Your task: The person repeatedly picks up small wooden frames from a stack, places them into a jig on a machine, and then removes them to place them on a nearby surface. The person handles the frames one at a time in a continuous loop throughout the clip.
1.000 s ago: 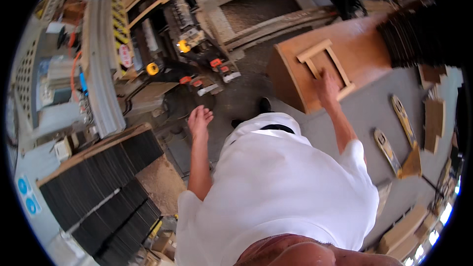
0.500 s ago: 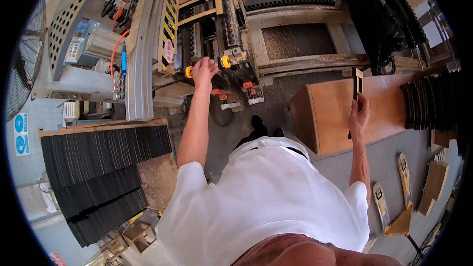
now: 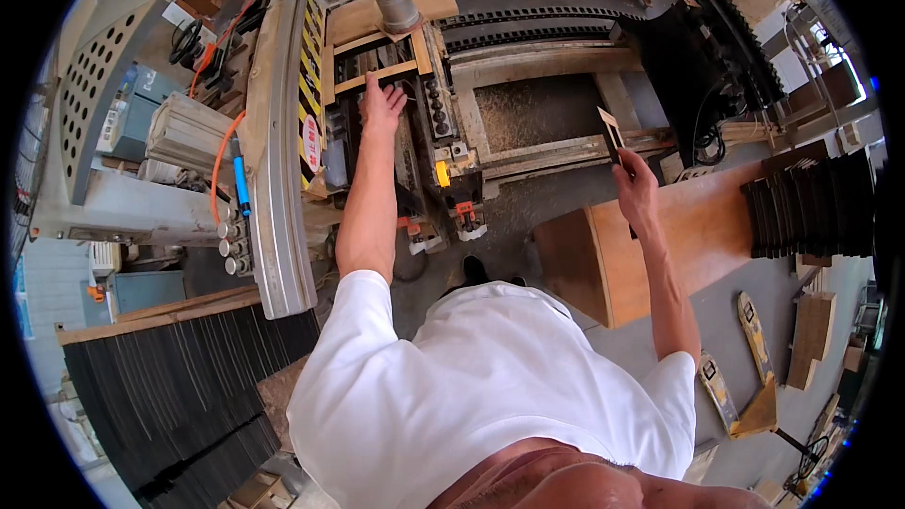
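Wooden frame (image 3: 608, 120), in right hand (image 3: 638, 190), long axis pointing forward-left

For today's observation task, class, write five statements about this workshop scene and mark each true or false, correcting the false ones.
1. The right hand grips a dark-edged rectangular wooden frame. True.
2. A pale rectangular wooden frame lies on the machine with dark metal rails, near the left hand. True.
3. The left hand is clenched into a tight fist. False: it is open and holds nothing.
4. Two long, worn yellow forks lie on the grey floor to the right. True.
5. The brown wooden box-shaped table has nothing on it. False: a stack of thin black pieces stands on its right end.
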{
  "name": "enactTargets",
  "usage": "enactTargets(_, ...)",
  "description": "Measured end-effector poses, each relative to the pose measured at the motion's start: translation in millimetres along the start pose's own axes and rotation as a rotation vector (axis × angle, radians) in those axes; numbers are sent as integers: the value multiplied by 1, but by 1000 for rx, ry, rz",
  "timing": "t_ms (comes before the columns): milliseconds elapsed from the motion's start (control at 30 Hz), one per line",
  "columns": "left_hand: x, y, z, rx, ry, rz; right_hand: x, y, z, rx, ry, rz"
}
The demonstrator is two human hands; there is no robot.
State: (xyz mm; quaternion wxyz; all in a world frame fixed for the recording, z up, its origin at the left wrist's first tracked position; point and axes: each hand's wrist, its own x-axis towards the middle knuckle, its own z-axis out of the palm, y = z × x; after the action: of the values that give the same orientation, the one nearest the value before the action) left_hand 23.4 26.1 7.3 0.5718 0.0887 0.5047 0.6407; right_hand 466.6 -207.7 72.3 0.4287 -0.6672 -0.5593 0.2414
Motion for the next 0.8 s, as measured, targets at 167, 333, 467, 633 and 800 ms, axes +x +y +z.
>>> enactTargets(167, 24, 6, -8, -84, 14, 17, 83, -22, 47, -104, -130, -118)
enactTargets(333, 1, 2, -5, -69, 30, 13, 191, -30, 113, -272, -157, -230)
enactTargets(467, -42, -16, -36, -100, -41, -8, 266, -43, 175, -369, -166, -305)
enactTargets(633, -128, -39, -58, -46, -53, -15, 334, -55, 232, -467, -251, -322)
enactTargets(800, -161, -47, -62, -72, 36, 20, 348, -62, 274, -356, -336, -304)
